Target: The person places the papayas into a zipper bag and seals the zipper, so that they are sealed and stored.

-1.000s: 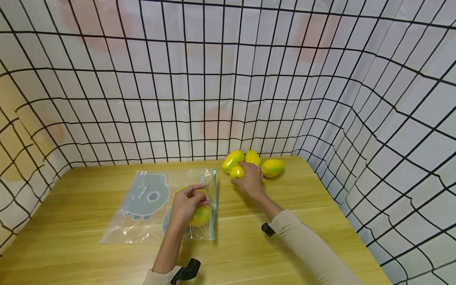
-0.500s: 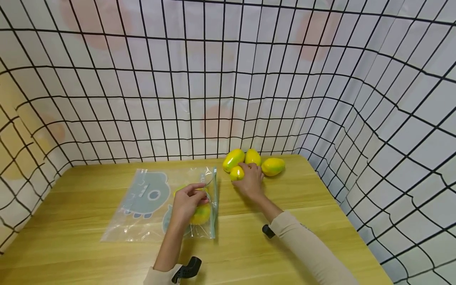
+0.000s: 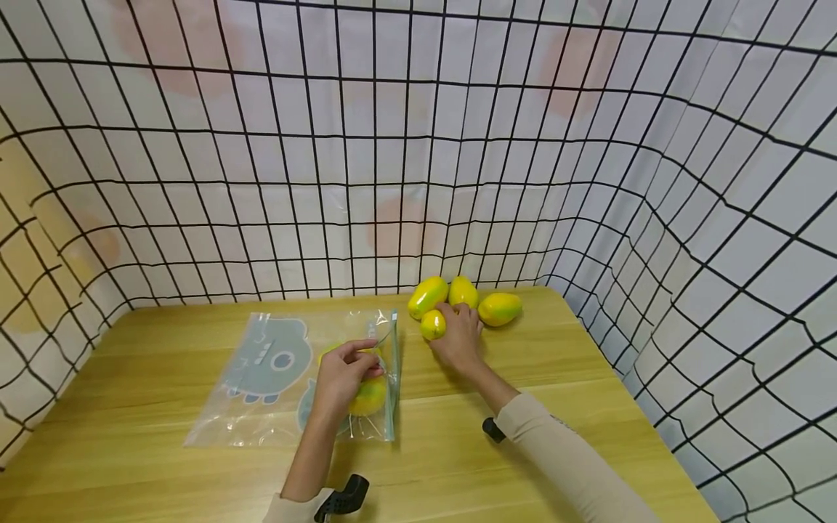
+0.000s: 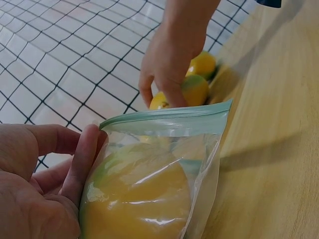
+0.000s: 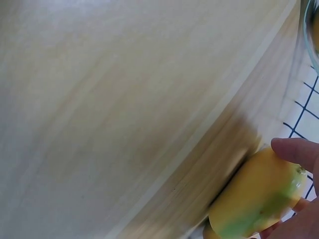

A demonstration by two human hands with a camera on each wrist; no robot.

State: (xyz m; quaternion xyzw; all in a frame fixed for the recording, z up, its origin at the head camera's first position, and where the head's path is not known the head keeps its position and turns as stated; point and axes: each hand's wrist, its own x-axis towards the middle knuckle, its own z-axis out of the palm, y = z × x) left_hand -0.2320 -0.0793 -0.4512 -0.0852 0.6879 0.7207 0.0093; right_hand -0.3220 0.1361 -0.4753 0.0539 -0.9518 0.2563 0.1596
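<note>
A clear zip bag (image 3: pixel 216 425) with dinosaur prints lies on the table, its green zip edge (image 3: pixel 394 396) on the right side. My left hand (image 3: pixel 341 374) pinches the bag's upper film near the mouth, lifting it. Inside, under that hand, sit yellow-green mangoes (image 4: pixel 137 196). To the right of the bag, my right hand (image 3: pixel 460 341) grips another mango (image 5: pixel 259 194), thumb on one side and fingers on the other; its rounded end shows left of the fingers in the head view. Just behind that hand are two mangoes, one tilted (image 3: pixel 428 297) and one more upright (image 3: pixel 463 291).
One more mango (image 3: pixel 500 309) lies right of the right hand. Black wire mesh (image 3: pixel 356 181) rises along the back and both sides of the wooden table (image 3: pixel 458 465), with pale cloth behind it. Black wrist mounts (image 3: pixel 346 496) stick out from the sleeves.
The mango in my right hand has shifted slightly left and toward me, and more of its end shows past the fingers. My left hand and the bag stay in place.
</note>
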